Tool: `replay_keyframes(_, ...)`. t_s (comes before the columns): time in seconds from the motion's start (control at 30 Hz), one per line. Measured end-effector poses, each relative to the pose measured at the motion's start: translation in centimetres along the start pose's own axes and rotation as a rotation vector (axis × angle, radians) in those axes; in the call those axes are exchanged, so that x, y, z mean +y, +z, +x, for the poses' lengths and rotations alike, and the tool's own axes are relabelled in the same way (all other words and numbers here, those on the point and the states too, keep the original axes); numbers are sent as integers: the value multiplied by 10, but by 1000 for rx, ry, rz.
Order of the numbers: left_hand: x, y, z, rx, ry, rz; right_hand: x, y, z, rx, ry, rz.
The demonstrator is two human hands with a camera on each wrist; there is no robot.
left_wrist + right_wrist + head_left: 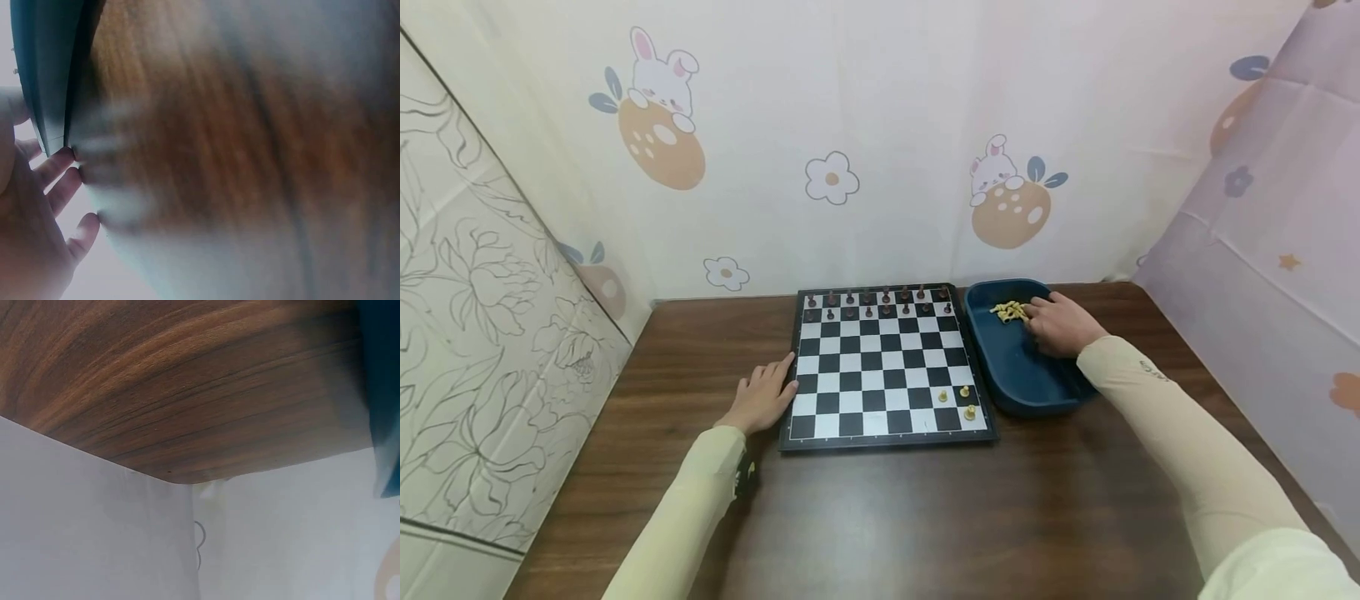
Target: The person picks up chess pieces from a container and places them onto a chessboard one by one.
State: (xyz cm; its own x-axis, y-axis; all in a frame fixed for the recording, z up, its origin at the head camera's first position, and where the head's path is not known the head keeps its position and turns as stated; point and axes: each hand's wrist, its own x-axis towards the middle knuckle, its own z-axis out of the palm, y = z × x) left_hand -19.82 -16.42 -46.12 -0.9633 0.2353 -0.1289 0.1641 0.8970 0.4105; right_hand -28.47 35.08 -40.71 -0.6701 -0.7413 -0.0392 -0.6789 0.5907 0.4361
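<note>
Tray (1011,354), long axis eleven-to-five, sits at three o'clock from the chessboard (880,367), its yellow pieces (1006,311) partly hidden by the right hand (1062,323), grip unclear, while the left hand's (760,395) extended fingers touch the nine-o'clock edge.

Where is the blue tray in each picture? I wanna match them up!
Head: the blue tray is right of the chessboard, with yellow chess pieces inside.
Left wrist: it isn't in this picture.
Right wrist: only part of the blue tray shows, along the upper right edge.
Shared landmark: the brown wooden table shows in all three.
</note>
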Motion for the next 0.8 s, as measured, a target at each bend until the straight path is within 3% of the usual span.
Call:
replay_keyframes(0.4,-4,0,0,-14,-3,-3,-8,-27,5,98,-34,68)
replay_keyframes(0.8,-3,0,1,-16,5,9,-22,-61,6,116,-75,94)
